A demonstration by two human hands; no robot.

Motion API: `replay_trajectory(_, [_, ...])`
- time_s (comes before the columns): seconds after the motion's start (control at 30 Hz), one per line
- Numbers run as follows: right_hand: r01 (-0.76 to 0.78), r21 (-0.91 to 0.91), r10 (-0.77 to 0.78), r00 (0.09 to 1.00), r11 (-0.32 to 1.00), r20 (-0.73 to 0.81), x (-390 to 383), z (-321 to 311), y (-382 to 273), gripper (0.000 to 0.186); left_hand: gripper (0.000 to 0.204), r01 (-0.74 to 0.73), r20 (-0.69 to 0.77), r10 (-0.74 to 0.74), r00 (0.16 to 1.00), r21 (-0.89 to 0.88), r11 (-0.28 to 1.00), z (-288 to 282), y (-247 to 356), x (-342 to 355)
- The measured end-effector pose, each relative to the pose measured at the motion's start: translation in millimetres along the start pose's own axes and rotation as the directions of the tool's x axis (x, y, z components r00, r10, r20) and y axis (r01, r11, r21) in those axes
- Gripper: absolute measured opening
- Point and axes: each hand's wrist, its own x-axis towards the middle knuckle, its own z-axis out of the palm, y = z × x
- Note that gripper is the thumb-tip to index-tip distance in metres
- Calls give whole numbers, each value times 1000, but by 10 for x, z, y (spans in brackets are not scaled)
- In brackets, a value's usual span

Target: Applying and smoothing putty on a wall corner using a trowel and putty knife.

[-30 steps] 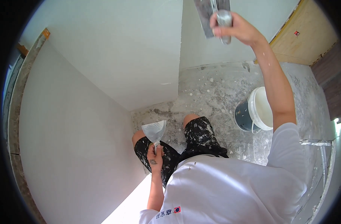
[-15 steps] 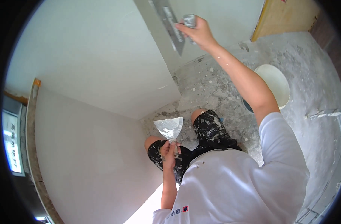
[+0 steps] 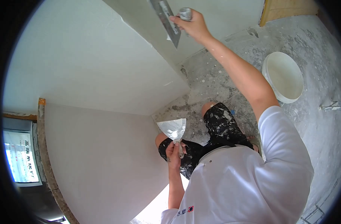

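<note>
The right hand (image 3: 194, 27), stretched forward at the top of the view, is closed around the speckled grey handle of a finishing trowel (image 3: 166, 22). The trowel's long metal blade slants down to the right in front of the pale wall (image 3: 84, 56), a bit of white material at its left edge; whether the blade touches the wall, I cannot tell. The left hand (image 3: 174, 155) grips the handle of a broad putty knife (image 3: 173, 128) between thumb and fingers, above the thigh, with the flared blade pointing forward and whitish smears across it. A round bucket (image 3: 291, 100) with a white rim stands on the stained concrete floor (image 3: 215, 71), beyond the right forearm. The person wears paint-spattered black shorts (image 3: 222, 123) and a white shirt (image 3: 245, 179). A window (image 3: 21, 153) shows at far left.
</note>
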Motion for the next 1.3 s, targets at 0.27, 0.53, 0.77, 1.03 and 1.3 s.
replay_trajectory(0.27, [-401,308,359,915,863,186,-614,-1071,-384,18,29,21,338,-107,935,248,969,473,677,755])
replay_trajectory(0.53, [-509,437,459,860,742,222,-1304,-1410,-739,31,27,-27,769,-165,618,230,973,1699,491,1496])
replay_trajectory(0.77, [-443,-677,539,838,587,-81,-2075,-2764,-1288,32,33,132,630,-163,759,96,987,2263,550,1486])
replay_trajectory(1.03, [26,-999,58,998,42,28,-2628,-2256,-1610,45,33,-44,581,-191,791,365,930,3070,214,1371])
replay_trajectory(1.3, [-899,-371,619,430,231,-657,-2439,-4704,-1006,51,26,97,337,-205,919,311,945,1467,124,1408])
